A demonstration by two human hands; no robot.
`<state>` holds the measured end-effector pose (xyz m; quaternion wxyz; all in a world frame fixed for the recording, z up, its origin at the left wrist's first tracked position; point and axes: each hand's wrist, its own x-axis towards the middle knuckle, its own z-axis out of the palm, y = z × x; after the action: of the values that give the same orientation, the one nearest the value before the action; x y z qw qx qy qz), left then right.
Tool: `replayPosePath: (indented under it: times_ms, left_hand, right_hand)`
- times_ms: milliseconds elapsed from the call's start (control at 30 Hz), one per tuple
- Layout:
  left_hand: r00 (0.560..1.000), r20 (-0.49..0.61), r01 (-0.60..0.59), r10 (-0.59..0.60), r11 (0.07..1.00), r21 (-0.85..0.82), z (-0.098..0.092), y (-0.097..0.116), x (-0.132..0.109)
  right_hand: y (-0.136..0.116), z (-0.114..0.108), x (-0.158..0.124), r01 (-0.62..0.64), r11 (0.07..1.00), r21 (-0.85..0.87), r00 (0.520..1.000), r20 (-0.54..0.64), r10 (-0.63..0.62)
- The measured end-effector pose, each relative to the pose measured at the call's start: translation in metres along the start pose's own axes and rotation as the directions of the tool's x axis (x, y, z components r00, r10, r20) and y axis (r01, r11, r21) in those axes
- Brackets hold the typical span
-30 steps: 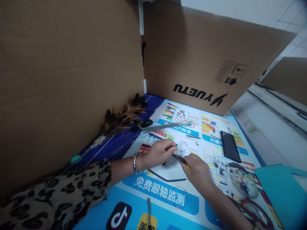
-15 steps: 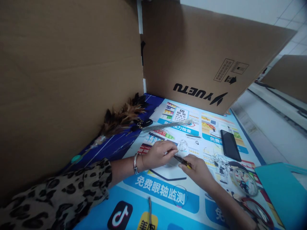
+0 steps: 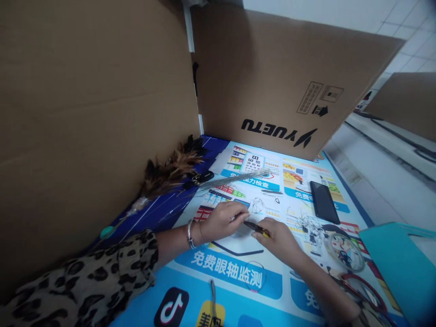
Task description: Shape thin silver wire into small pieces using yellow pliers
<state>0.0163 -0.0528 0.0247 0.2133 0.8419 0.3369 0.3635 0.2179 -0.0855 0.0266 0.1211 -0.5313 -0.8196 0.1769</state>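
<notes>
My left hand (image 3: 223, 220), with a silver bangle on its wrist, pinches a small tangle of thin wire (image 3: 256, 206) over the printed blue poster (image 3: 218, 272) that covers the table. My right hand (image 3: 277, 238) is closed around small pliers with a yellow handle (image 3: 255, 227), whose tip points at the fingers of the left hand. The two hands nearly touch. A bundle of straight thin wires (image 3: 235, 178) lies just beyond them.
Cardboard walls (image 3: 95, 113) stand at the left and back. A feather duster (image 3: 166, 170) lies along the left wall. A black phone (image 3: 323, 202), a tape roll (image 3: 344, 252), more bent wire pieces (image 3: 306, 222) and a teal box (image 3: 402, 263) lie to the right.
The hands have stayed together at the wire piece with only small shifts. The view has drifted slightly, so everything sits a little lower left.
</notes>
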Motion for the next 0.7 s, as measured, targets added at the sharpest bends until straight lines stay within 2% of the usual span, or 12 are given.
replayPosePath:
  times_ms: [100,233,333,433,600,700]
  left_hand:
    - [0.999,-0.029,0.031,-0.031,1.0,-0.001,0.002,-0.001,0.001]
    - [0.987,-0.048,0.152,-0.156,0.986,-0.068,0.004,-0.003,0.004]
    - [0.954,-0.088,0.27,-0.286,0.95,-0.159,0.005,-0.011,0.007]
    - [0.913,-0.151,0.338,-0.378,0.911,-0.235,0.005,-0.023,0.011]
    - [0.892,-0.051,0.417,-0.448,0.862,-0.289,-0.003,-0.041,0.015]
    - [0.896,0.132,0.444,-0.424,0.86,-0.25,-0.01,-0.047,0.015]
  right_hand:
    - [-0.001,0.002,0.001,-0.039,0.998,-0.044,0.999,0.01,0.04]
    - [-0.001,0.004,0.001,-0.083,0.99,-0.111,0.996,-0.042,0.079]
    - [0.001,0.007,0.001,-0.082,0.989,-0.125,0.992,-0.106,0.069]
    - [0.006,0.009,0.0,-0.062,0.996,-0.071,0.983,-0.176,0.049]
    - [0.014,0.009,0.002,-0.108,0.98,0.165,0.935,-0.32,0.157]
    - [0.017,0.007,0.004,-0.119,0.96,0.253,0.922,-0.33,0.201]
